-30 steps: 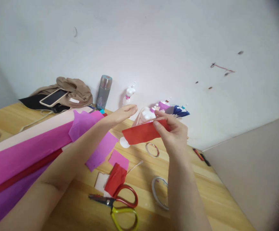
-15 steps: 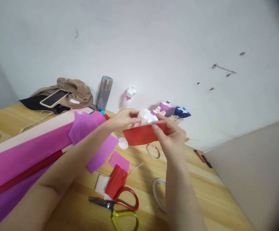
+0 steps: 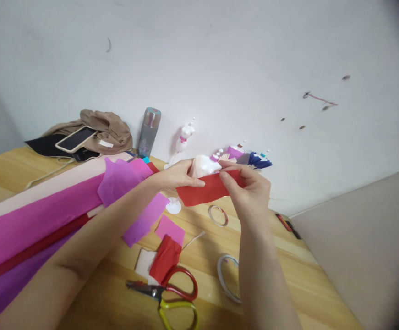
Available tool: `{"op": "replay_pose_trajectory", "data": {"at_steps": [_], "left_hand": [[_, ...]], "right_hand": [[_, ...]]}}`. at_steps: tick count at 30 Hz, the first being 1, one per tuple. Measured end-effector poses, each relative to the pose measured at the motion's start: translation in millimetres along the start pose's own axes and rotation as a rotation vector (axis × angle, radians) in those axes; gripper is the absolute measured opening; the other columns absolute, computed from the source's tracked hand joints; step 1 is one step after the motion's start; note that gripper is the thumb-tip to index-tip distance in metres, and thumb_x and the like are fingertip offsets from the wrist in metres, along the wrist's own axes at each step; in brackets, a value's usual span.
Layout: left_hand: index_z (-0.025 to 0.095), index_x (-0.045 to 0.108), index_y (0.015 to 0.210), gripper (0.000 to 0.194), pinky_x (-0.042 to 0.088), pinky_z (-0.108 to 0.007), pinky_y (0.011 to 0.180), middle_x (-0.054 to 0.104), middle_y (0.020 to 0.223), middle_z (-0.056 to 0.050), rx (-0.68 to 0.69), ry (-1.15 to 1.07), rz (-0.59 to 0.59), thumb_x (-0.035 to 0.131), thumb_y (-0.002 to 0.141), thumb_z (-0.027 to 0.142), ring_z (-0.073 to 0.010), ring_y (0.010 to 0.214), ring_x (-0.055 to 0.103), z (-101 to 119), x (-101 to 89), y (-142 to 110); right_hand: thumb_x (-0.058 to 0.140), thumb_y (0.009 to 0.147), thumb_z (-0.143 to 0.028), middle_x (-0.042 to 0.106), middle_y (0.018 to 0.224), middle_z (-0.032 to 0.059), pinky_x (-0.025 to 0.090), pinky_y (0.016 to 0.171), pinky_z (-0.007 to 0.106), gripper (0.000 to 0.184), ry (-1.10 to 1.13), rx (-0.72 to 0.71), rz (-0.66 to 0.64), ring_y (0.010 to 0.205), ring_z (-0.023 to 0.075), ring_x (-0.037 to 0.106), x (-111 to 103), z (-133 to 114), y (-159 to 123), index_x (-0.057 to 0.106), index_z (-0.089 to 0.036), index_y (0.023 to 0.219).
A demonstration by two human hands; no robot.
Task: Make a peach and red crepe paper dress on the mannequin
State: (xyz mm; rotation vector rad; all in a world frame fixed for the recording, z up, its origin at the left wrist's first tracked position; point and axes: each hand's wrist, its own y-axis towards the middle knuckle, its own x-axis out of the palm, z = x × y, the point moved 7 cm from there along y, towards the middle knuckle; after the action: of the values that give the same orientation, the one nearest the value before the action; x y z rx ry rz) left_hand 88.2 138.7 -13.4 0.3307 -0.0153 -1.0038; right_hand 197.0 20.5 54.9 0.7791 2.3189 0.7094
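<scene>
Wooden worktop (image 3: 113,293), pale wall (image 3: 199,59): red strip (image 3: 206,190) held between two hands

Wall: marked with several dark spots and a thin reddish line at right.

Red strip, one: above the worktop, stretched between the hands, just in front of the figure (image 3: 204,166).

Figure, one: white, lying nearly level, with a pale pink covering toward the left hand and small round beads at the other end.

Left hand (image 3: 176,176), one: closed at the figure's pale pink end, thumb laid over the strip's upper left part; its other fingertips are hidden.

Right hand (image 3: 250,183), one: gripping the strip's right end between thumb and fingers.

Standing figure (image 3: 185,130), one: white with a pink band, near the wall.

Dressed figures, two: purple one (image 3: 235,151) and navy one (image 3: 260,160), beyond the right hand.

Scissors (image 3: 155,291), one pair: red and yellow handles, blades pointing left.

Cut pieces: red piece (image 3: 166,259), overlapping a white piece (image 3: 143,261) and a pink piece (image 3: 170,228).

Tape rings, two: small ring (image 3: 210,214) below the strip; large ring (image 3: 220,277) beside the right forearm, partly covered.

Disc (image 3: 173,206), one: white, below the left hand.

Long sheets (image 3: 41,222): pale pink, magenta, red and purple, at left.

Rear left: flask (image 3: 149,133), upright, beside brown cloth (image 3: 112,128); phone (image 3: 76,140) against the cloth.
</scene>
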Motion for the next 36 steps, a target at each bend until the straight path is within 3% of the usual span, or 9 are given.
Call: {"op": "replay_pose_trajectory", "data": {"at_steps": [11, 20, 24, 31, 36], "left_hand": [[0.01, 0.062, 0.109, 0.055, 0.05, -0.033, 0.081, 0.071, 0.103, -0.011, 0.009, -0.17, -0.035, 0.083, 0.065, 0.035, -0.0235, 0.094, 0.067, -3, 5.6, 2], [0.008, 0.064, 0.107, 0.05, 0.05, -0.033, 0.084, 0.072, 0.097, -0.01, 0.015, -0.276, -0.081, 0.083, 0.066, 0.03, -0.0222, 0.092, 0.067, -7, 9.0, 3], [0.009, 0.065, 0.106, 0.049, 0.05, -0.031, 0.083, 0.072, 0.095, -0.008, 0.015, -0.291, -0.083, 0.084, 0.065, 0.028, -0.0204, 0.089, 0.068, -7, 8.8, 2], [0.01, 0.067, 0.104, 0.049, 0.05, -0.035, 0.088, 0.072, 0.098, -0.009, 0.016, -0.221, -0.03, 0.086, 0.063, 0.03, -0.0245, 0.098, 0.067, -10, 3.1, 2], [0.011, 0.066, 0.105, 0.045, 0.05, -0.034, 0.086, 0.073, 0.097, -0.008, 0.008, -0.254, -0.06, 0.083, 0.065, 0.026, -0.0221, 0.094, 0.068, -9, 5.0, 2]], "right_hand": [[0.071, 0.074, -0.027, 0.078, 0.092, 0.0067, 0.054, 0.078, 0.041, 0.006, -0.007, 0.065, -0.024, 0.087, 0.0264, 0.071, 1, 1, 15, 0.073, -0.023, 0.077], [0.074, 0.072, -0.027, 0.067, 0.064, 0.0014, 0.046, 0.058, 0.032, 0.007, 0.052, 0.132, -0.057, 0.061, 0.0171, 0.059, -3, 11, 26, 0.071, -0.022, 0.069], [0.074, 0.07, -0.029, 0.063, 0.059, 0.0007, 0.044, 0.054, 0.031, 0.011, 0.104, 0.193, -0.072, 0.056, 0.0156, 0.055, -1, 15, 29, 0.068, -0.021, 0.065], [0.076, 0.069, -0.034, 0.061, 0.057, -0.0002, 0.042, 0.05, 0.029, 0.019, 0.207, 0.25, -0.123, 0.053, 0.014, 0.053, 4, 21, 33, 0.064, -0.022, 0.061], [0.08, 0.064, -0.039, 0.058, 0.054, -0.0008, 0.041, 0.048, 0.028, 0.028, 0.292, 0.309, -0.149, 0.05, 0.0129, 0.051, 7, 34, 37, 0.06, -0.022, 0.056]]}}
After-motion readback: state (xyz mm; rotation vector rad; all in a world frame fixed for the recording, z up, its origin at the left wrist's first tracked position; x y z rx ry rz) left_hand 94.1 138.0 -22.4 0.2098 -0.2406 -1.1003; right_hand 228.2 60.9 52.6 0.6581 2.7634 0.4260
